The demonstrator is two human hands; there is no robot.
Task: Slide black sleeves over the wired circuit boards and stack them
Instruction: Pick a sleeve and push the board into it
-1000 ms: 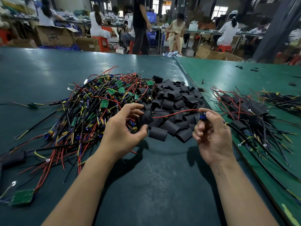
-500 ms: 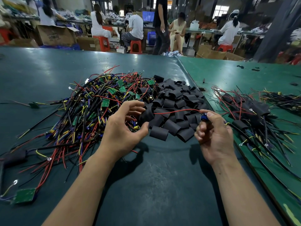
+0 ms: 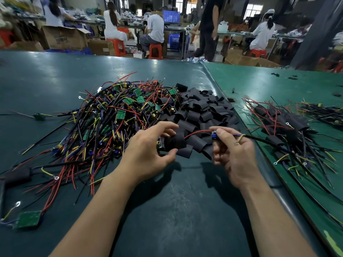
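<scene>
**Sleeve and wire line up between our two hands**

The black sleeve sits in front of our left hand, held between thumb below and fingers curled over the top, just above the near edge of the loose sleeve pile. A red wire runs out of its right end, almost level, to our right hand, where thumb and forefinger pinch a small blue part with further wires trailing off to the right. The long axis of the piece therefore lies left to right, sleeve mouth facing the right hand, and we judge the next move to be a pull along that line. The board itself is mostly hidden behind the sleeve and fingers, so we cannot tell how far it is covered. Left of us lies the tangle of bare wired boards; on the green mat to the right, the finished sleeved stack lies nearer the right hand.
</scene>
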